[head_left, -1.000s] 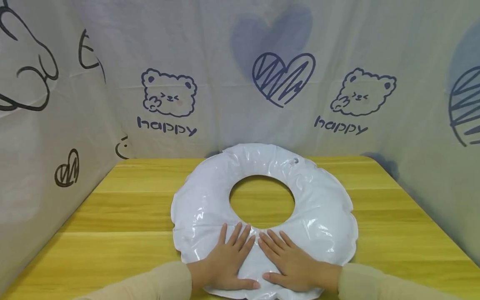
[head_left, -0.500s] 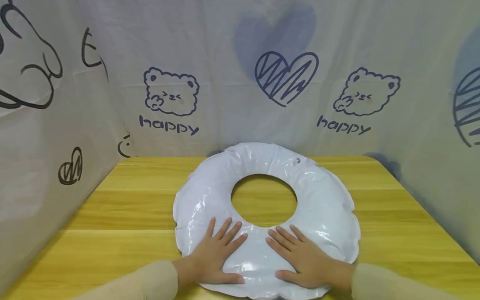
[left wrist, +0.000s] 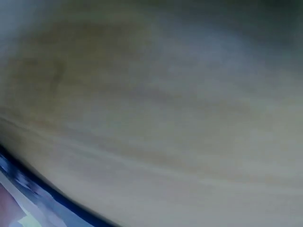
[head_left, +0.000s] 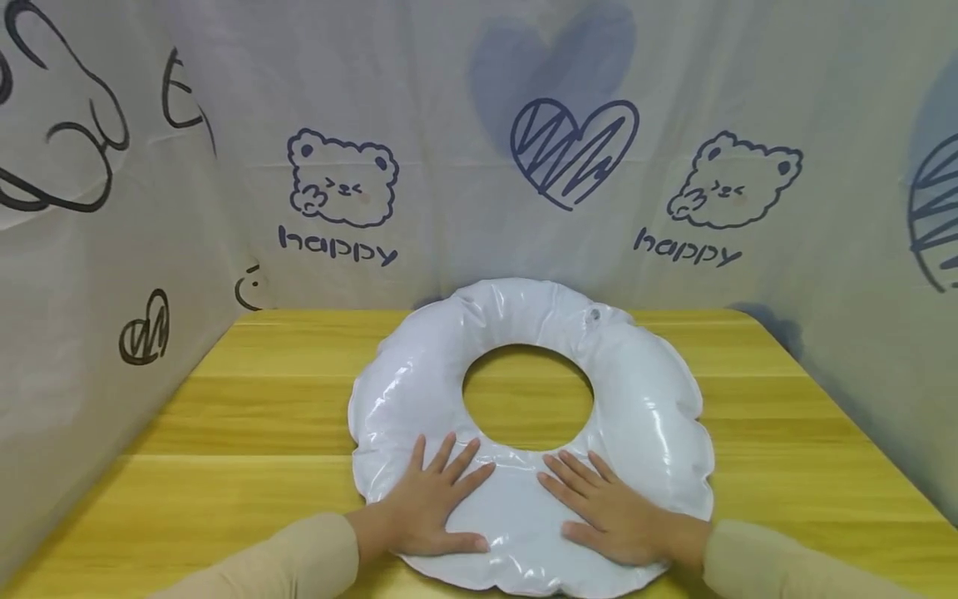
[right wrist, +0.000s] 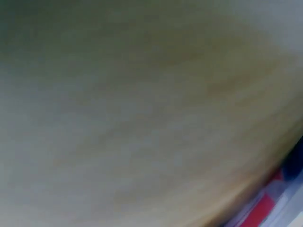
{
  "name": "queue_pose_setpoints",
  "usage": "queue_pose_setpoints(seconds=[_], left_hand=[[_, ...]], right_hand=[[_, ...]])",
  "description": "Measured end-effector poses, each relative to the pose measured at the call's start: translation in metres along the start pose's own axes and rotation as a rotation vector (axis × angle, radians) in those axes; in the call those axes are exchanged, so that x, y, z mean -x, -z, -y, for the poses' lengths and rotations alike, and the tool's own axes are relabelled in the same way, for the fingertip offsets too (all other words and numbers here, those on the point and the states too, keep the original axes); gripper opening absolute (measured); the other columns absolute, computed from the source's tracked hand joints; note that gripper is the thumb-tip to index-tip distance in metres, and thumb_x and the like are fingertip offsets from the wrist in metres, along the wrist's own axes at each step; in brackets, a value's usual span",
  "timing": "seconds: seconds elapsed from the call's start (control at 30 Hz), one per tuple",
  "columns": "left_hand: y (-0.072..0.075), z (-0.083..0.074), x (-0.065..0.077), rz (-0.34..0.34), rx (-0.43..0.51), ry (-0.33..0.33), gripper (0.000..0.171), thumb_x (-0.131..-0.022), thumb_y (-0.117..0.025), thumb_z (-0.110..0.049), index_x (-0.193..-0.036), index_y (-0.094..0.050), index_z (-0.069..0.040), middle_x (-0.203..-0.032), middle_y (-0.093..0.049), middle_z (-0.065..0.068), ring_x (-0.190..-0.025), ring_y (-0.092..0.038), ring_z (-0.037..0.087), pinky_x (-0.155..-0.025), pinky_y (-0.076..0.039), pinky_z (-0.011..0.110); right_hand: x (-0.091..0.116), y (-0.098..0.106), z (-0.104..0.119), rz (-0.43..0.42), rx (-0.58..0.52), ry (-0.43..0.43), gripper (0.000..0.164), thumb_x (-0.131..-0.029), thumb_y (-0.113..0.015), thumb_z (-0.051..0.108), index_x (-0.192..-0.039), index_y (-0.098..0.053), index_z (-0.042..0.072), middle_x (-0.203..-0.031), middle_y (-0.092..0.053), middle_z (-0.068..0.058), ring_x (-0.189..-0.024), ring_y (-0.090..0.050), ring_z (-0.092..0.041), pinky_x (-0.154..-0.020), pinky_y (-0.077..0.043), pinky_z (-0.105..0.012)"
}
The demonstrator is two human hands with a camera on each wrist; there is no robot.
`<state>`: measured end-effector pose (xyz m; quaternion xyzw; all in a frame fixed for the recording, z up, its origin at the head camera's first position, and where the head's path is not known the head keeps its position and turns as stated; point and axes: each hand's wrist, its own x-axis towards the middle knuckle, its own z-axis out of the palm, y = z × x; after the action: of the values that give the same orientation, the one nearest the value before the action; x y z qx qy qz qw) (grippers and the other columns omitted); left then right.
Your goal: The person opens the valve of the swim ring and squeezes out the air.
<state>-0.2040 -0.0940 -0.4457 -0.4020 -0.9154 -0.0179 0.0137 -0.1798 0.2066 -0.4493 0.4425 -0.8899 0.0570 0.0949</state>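
Note:
A white inflatable ring (head_left: 407, 387), shiny and creased around its edge, lies on the table in the head view. Its air valve (head_left: 595, 314) shows at the far right of the ring. Flat on the near left part of the ring rests my left hand (head_left: 430, 507), fingers straight and spread. My right hand (head_left: 614, 512) lies on the near right part, palm down with its fingers extended. Between the two hands a stretch of white surface shows. Both wrist views are blurred and filled by a pale close surface, so neither hand can be made out there.
The wood-grain table (head_left: 247, 424) extends on both sides of the ring and shows through its hole. Pale cloth (head_left: 464, 208) printed with hearts and bears hangs behind the table and along both sides. The ring's far edge reaches the table's back edge in this view.
The hands began close together at the middle of the ring's near part and moved apart, the left hand leftward and the right hand rightward. Both stayed flat on the ring.

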Motion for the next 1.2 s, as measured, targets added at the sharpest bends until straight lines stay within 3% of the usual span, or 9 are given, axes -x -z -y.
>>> queue_pose_setpoints(seconds=[0.1,0.17,0.3,0.4,0.47,0.6,0.77,1.0,1.2], left_hand=[[0.001,0.002,-0.001,-0.003,0.123,0.027,0.063,-0.093,-0.033,-0.057,-0.147,-0.027,-0.025,-0.156,-0.017,0.008,-0.141,-0.014,0.041,-0.106,-0.008,0.068],[0.001,0.005,-0.001,-0.021,0.16,0.031,0.056,-0.096,-0.031,-0.051,-0.146,-0.03,-0.024,-0.155,-0.02,0.007,-0.141,-0.018,0.037,-0.108,-0.009,0.065],[-0.001,0.016,0.004,-0.096,0.011,-0.024,0.062,-0.094,-0.033,-0.056,-0.145,-0.032,-0.022,-0.153,-0.027,0.009,-0.138,-0.031,0.03,-0.109,-0.021,0.056],[-0.005,0.025,0.007,-0.162,-0.12,-0.055,0.071,-0.088,-0.037,-0.065,-0.146,-0.031,-0.024,-0.153,-0.026,0.013,-0.139,-0.028,0.034,-0.108,-0.02,0.058],[-0.009,0.029,0.008,-0.18,-0.129,-0.046,0.075,-0.085,-0.036,-0.07,-0.146,-0.029,-0.027,-0.154,-0.02,0.016,-0.141,-0.018,0.039,-0.107,-0.011,0.064],[-0.013,0.031,0.007,-0.2,-0.089,-0.019,0.079,-0.082,-0.029,-0.077,-0.146,-0.026,-0.032,-0.155,-0.009,0.02,-0.14,-0.004,0.049,-0.097,-0.001,0.077],[-0.01,0.032,0.005,-0.176,-0.077,0.005,0.079,-0.082,-0.028,-0.077,-0.146,-0.025,-0.033,-0.155,-0.006,0.021,-0.138,-0.005,0.051,-0.091,-0.003,0.081],[-0.002,0.033,0.0,-0.045,-0.001,0.046,0.074,-0.085,-0.04,-0.067,-0.147,-0.021,-0.033,-0.155,-0.006,0.02,-0.139,-0.003,0.05,-0.093,-0.002,0.08],[0.003,0.035,-0.004,0.009,0.055,0.064,0.071,-0.087,-0.04,-0.064,-0.148,-0.018,-0.034,-0.155,-0.009,0.019,-0.139,-0.006,0.05,-0.094,-0.004,0.08]], right_hand=[[0.001,-0.001,-0.002,-0.039,-0.164,-0.078,0.044,-0.098,-0.041,0.019,-0.141,-0.04,0.013,-0.147,-0.035,-0.017,-0.133,-0.033,-0.04,-0.11,0.015,-0.014],[0.004,-0.002,-0.003,-0.069,-0.186,-0.125,0.043,-0.098,-0.043,0.021,-0.14,-0.042,0.015,-0.147,-0.037,-0.017,-0.133,-0.034,-0.038,-0.109,0.011,-0.009],[0.01,-0.004,-0.009,-0.098,0.028,-0.128,0.061,-0.094,-0.047,0.044,-0.143,-0.035,0.011,-0.148,-0.035,-0.017,-0.134,-0.034,-0.035,-0.111,0.011,-0.014],[0.016,-0.003,-0.02,-0.119,0.206,-0.121,0.082,-0.085,-0.051,0.06,-0.144,-0.032,0.005,-0.148,-0.034,-0.016,-0.137,-0.029,-0.033,-0.115,0.012,-0.026],[0.02,-0.002,-0.027,-0.107,0.25,-0.141,0.092,-0.081,-0.05,0.066,-0.144,-0.03,0.003,-0.148,-0.033,-0.017,-0.141,-0.021,-0.031,-0.115,0.013,-0.03],[0.025,-0.005,-0.036,-0.06,0.209,-0.163,0.095,-0.081,-0.048,0.068,-0.145,-0.026,0.001,-0.149,-0.03,-0.02,-0.145,-0.009,-0.028,-0.113,0.019,-0.029],[0.023,-0.008,-0.039,-0.053,0.147,-0.172,0.093,-0.083,-0.049,0.065,-0.144,-0.026,0.0,-0.151,-0.026,-0.019,-0.142,-0.016,-0.032,-0.112,0.02,-0.028],[0.018,-0.003,-0.04,0.034,0.026,-0.231,0.09,-0.086,-0.047,0.063,-0.145,-0.023,0.0,-0.153,-0.021,-0.019,-0.141,-0.016,-0.038,-0.108,0.025,-0.024],[0.015,0.005,-0.039,0.086,-0.079,-0.257,0.087,-0.088,-0.047,0.059,-0.146,-0.021,0.0,-0.153,-0.019,-0.021,-0.14,-0.014,-0.043,-0.104,0.028,-0.02]])
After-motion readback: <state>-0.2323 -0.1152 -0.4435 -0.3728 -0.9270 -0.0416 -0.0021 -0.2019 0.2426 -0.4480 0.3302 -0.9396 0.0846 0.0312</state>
